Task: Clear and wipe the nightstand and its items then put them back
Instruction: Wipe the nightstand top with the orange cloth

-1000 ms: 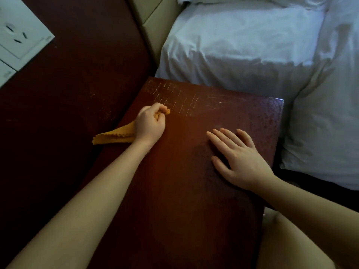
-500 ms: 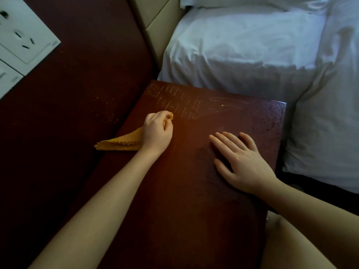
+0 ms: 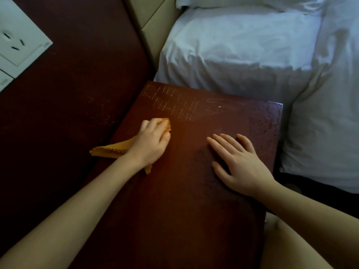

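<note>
While the right hand (image 3: 240, 164) stays flat with fingers spread, the left hand (image 3: 151, 141) has drawn the cloth (image 3: 110, 150) nearer.
Its fingers (image 3: 153, 126) curl over the cloth at the nightstand's (image 3: 184, 210) left edge, a tail hanging past it.

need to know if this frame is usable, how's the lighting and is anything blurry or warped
Head view, lighting: dim, the nightstand dark except a warm reddish glow beside the left hand gripping the orange cloth; the white bedding is brightest, creases readable. Head view, sharpness: the right hand looks crisp, no motion blur; wide-angle stretch toward the corners.
</note>
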